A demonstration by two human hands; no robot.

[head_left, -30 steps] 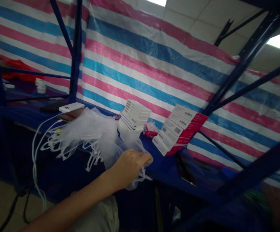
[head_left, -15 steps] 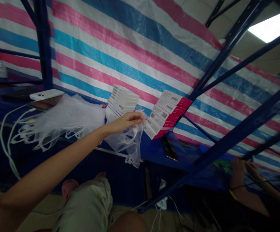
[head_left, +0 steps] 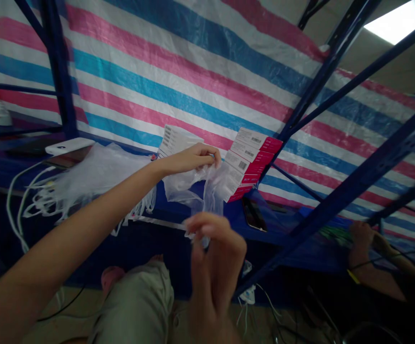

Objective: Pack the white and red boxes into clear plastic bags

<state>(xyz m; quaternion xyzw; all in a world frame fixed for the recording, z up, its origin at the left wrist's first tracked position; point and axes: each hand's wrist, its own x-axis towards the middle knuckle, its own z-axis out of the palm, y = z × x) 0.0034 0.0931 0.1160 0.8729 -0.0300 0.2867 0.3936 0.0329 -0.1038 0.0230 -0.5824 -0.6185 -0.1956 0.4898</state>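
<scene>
My left hand (head_left: pixel 204 157) is closed in a pinch on the upper part of a sheer white mesh bag (head_left: pixel 212 191), which hangs in loose folds over the front of the blue shelf. Lower and closer to me, my right hand (head_left: pixel 217 253) is slightly blurred, its curled thumb and fingers at the bag's lower end. Behind my left hand stands a stack of white boxes (head_left: pixel 180 138), partly covered by it. Just right of the bag is a leaning stack of white and pink-red boxes (head_left: pixel 248 155). More sheer bags (head_left: pixel 110 165) lie in a pile under my left forearm.
A dark phone (head_left: pixel 254 213) lies right of the boxes. A white device (head_left: pixel 69 146) and white cables (head_left: pixel 12 205) are at the left. Blue metal posts (head_left: pixel 59 71) frame the shelf before a striped sheet (head_left: pixel 193 71). Another person's hands (head_left: pixel 363 236) are at the far right.
My right hand has come into view from below, up to the bag's lower end. My left hand has risen slightly and moved right with the bag, which is now stretched between both hands.
</scene>
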